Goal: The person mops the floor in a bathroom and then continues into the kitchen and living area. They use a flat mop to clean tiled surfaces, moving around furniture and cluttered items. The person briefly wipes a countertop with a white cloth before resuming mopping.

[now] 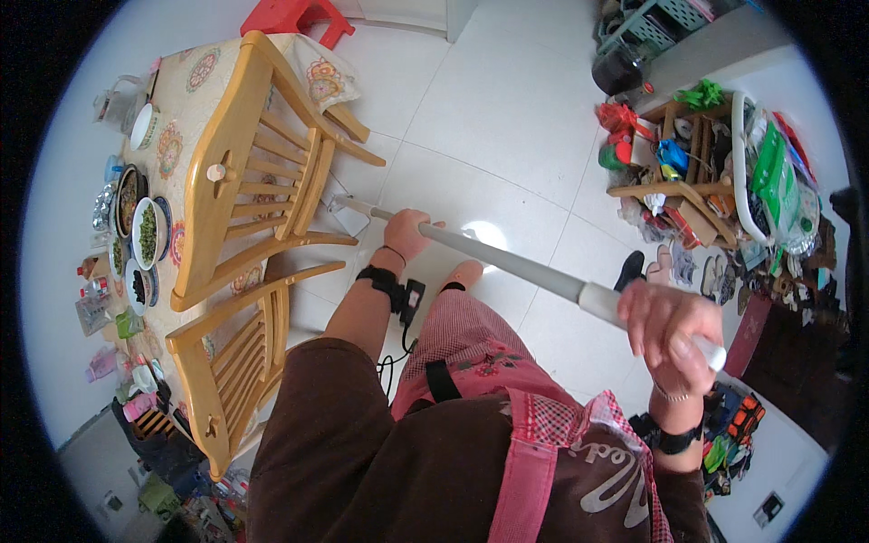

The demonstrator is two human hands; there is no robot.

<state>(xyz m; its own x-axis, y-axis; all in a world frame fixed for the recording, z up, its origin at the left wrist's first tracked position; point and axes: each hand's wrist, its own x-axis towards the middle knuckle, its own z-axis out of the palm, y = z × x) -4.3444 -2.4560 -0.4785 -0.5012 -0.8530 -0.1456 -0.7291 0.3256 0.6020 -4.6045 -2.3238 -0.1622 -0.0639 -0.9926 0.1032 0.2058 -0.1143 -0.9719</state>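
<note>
Both my hands grip one long grey-white mop handle (509, 259) that slants across my front. My right hand (669, 332) is closed around its thick upper end, on the right. Lower on the pole, my left hand (406, 234) wraps around it near the wooden chairs. The flat mop head (349, 216) lies on the pale tiled floor (489, 170) at the left, partly hidden beneath the nearer edge of a wooden chair (210, 170). A second wooden chair (204, 380) stands beside the first.
A table with a patterned cloth (204, 71) on the left bears bowls of food (148, 234). Beyond it stands a red plastic stool (299, 17). On the right are a cluttered wooden rack (699, 170) with a white basket (743, 170), and several shoes (662, 265) on the floor.
</note>
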